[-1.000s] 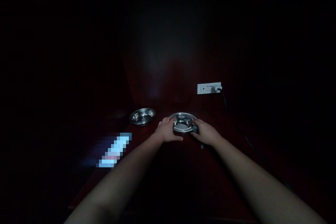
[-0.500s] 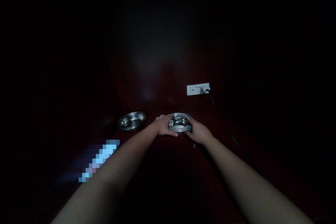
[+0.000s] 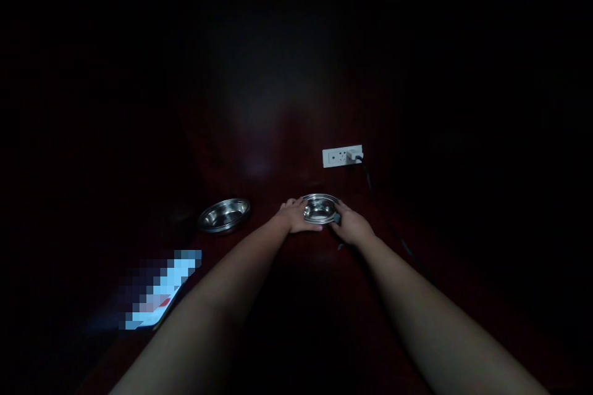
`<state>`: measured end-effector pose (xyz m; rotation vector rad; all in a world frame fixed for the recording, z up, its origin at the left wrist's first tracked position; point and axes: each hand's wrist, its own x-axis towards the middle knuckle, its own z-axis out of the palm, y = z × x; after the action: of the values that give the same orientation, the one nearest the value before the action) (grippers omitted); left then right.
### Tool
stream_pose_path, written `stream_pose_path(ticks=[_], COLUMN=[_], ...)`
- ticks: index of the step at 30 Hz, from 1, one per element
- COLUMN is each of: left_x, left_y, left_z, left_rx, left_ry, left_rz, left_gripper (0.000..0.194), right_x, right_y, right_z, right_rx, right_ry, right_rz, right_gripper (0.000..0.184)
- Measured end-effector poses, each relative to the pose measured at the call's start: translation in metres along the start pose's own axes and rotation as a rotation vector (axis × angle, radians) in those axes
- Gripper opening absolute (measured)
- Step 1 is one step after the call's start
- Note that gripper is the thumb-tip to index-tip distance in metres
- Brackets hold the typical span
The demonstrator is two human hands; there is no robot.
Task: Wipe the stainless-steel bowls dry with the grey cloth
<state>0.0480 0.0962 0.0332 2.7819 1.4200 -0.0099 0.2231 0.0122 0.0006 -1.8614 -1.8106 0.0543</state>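
Observation:
Several shiny steel bowls [image 3: 320, 212], seemingly nested in a stack, sit on the dark red surface near the back wall. My left hand [image 3: 299, 216] grips their left side, its thumb along the near edge and its fingers around the far left rim. On the right side, my right hand [image 3: 351, 223] holds the rim between thumb and fingers. A small grey-green item [image 3: 337, 218] shows beside the right fingers; its kind I cannot make out. More steel bowls [image 3: 225, 215], apparently stacked, stand apart to the left.
A white socket plate [image 3: 341, 156] with a plug is on the back wall, and its dark cable [image 3: 402, 242] runs down to the right. A bright pixelated screen [image 3: 164, 290] lies by my left forearm. Deep darkness covers the sides.
Both hands and the bowls between them have shifted slightly right and toward the back wall. The bowls' rims look closer together. The whole view has turned a little.

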Motion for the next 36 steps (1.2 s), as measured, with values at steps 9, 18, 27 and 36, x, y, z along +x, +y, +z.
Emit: stream_pose_path(ticks=[9,18,27,36], left_x=[-0.005,-0.081,-0.099,-0.097], left_y=[-0.006,-0.110,-0.131,-0.131], left_z=[0.008,-0.017,-0.019,-0.027], left_rx=[-0.013,0.088,0.082,0.062], left_ry=[0.127,0.183,-0.045,-0.047], left_rz=[-0.015,-0.351,-0.455,-0.395], left_gripper=[0.119,0.074,0.035,0.034], right_x=[-0.004,-0.023,-0.041,-0.037], right_y=[0.008,-0.034,-0.064,-0.057], right_z=[-0.003,-0.034,-0.019,-0.011], right_rx=[-0.027,0.007,0.295,0.239], right_ry=[0.095,0.276,-0.026,-0.041], right_rz=[0.090,0.018,-0.416,-0.512], right_gripper=[0.069,0.030,0.009,0.023])
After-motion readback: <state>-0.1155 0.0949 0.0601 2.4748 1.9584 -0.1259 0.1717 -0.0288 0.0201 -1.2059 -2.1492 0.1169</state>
